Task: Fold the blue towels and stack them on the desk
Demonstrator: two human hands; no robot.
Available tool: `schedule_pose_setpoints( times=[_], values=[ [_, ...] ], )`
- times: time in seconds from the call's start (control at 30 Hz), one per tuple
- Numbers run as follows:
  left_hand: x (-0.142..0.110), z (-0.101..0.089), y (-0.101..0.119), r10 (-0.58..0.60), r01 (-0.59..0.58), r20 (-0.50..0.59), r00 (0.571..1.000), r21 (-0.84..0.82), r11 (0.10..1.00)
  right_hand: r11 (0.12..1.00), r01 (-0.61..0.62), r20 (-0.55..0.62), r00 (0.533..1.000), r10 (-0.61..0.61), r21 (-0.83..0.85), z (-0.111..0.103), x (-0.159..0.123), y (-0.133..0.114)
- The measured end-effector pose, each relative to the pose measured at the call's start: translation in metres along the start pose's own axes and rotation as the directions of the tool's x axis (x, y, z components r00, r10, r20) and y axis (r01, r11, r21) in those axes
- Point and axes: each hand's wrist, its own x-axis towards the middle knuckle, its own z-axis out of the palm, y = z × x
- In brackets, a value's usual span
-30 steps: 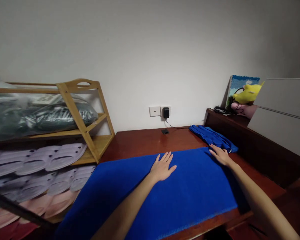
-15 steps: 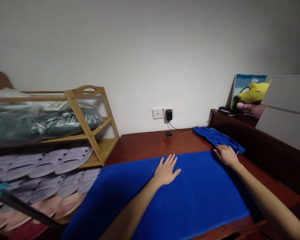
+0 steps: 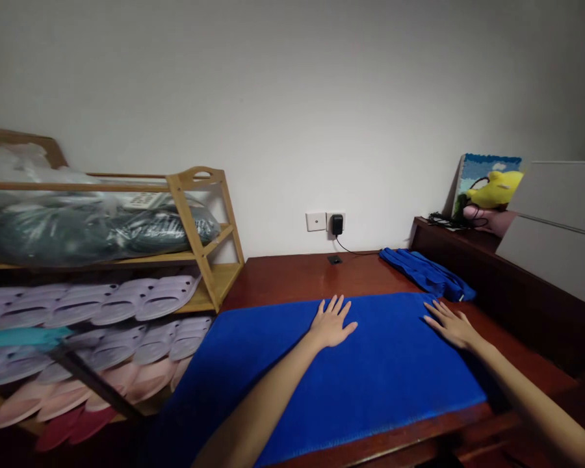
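Note:
A blue cloth [image 3: 370, 370] lies spread over the reddish-brown wooden tabletop [image 3: 283, 279], its near hem close to the table's front edge. My left hand [image 3: 330, 323] rests flat near the cloth's far edge, fingers spread, holding nothing. Over the cloth's right edge is my right hand [image 3: 451, 324], fingers apart and palm down, with nothing in it. Behind my right hand, a bunched piece of blue fabric [image 3: 426, 272] sits at the back right of the tabletop.
A wooden rack [image 3: 199, 247] on the left holds plastic-wrapped bundles [image 3: 92, 231] and rows of slippers [image 3: 127, 299]. A black adapter [image 3: 337, 224] is plugged into the wall. On the right, a raised ledge [image 3: 422, 225] bears a yellow plush toy [image 3: 497, 188], a picture and white boxes [image 3: 556, 227].
My right hand has moved from the far right corner of the cloth a little toward me, its fingers now more spread. My left hand stays flat on the cloth. The view has shifted slightly left.

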Motion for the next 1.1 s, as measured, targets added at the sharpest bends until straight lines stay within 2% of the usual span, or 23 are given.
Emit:
schedule_pose_setpoints(
  times=[0.07, 0.13, 0.2, 0.33, 0.4, 0.5, 0.63, 0.77, 0.87, 1.0, 1.1],
  values=[
    [0.001, 0.002, 0.000, 0.001, -0.001, -0.013, 1.000, 0.000, 1.000, 1.000, -0.009, 0.044, 0.999, 0.008, 0.015, 0.003, -0.015, 0.008],
    [0.001, 0.004, -0.001, 0.006, -0.006, -0.024, 1.000, 0.001, 1.000, 1.000, 0.020, 0.022, 1.000, -0.020, 0.002, 0.001, -0.023, 0.011],
    [0.002, 0.005, -0.002, 0.015, -0.015, -0.024, 1.000, 0.000, 1.000, 0.999, 0.028, -0.022, 0.999, -0.029, -0.040, -0.006, -0.019, 0.010],
    [0.002, 0.005, -0.002, 0.017, -0.017, -0.026, 1.000, 0.002, 1.000, 0.995, -0.023, -0.076, 0.997, 0.016, -0.100, -0.025, 0.019, -0.002],
    [0.001, 0.003, -0.002, 0.013, -0.013, -0.026, 1.000, 0.003, 1.000, 0.992, -0.011, -0.075, 0.997, 0.001, -0.126, -0.030, 0.044, -0.010],
    [-0.002, 0.002, -0.001, 0.006, -0.005, -0.018, 1.000, 0.007, 1.000, 0.982, 0.051, -0.042, 0.997, -0.060, -0.182, -0.031, 0.073, -0.024],
    [-0.004, 0.000, -0.001, 0.004, -0.004, -0.013, 1.000, 0.011, 1.000, 0.967, 0.079, 0.016, 0.997, -0.078, -0.240, -0.030, 0.092, -0.031],
    [-0.003, 0.002, -0.002, 0.009, -0.009, -0.021, 1.000, 0.004, 1.000, 0.961, 0.089, 0.054, 0.996, -0.077, -0.262, -0.033, 0.097, -0.021],
    [-0.002, 0.004, -0.003, 0.017, -0.017, -0.026, 1.000, -0.004, 1.000, 0.959, 0.039, 0.057, 0.998, -0.024, -0.280, -0.036, 0.096, -0.012],
    [-0.002, 0.003, -0.002, 0.017, -0.017, -0.018, 1.000, -0.017, 1.000, 0.954, 0.003, -0.003, 1.000, -0.004, -0.299, -0.041, 0.091, -0.007],
    [-0.003, 0.002, -0.001, 0.013, -0.013, -0.023, 1.000, -0.021, 1.000, 0.956, -0.024, -0.078, 0.997, 0.001, -0.294, -0.039, 0.085, -0.014]
  ],
)
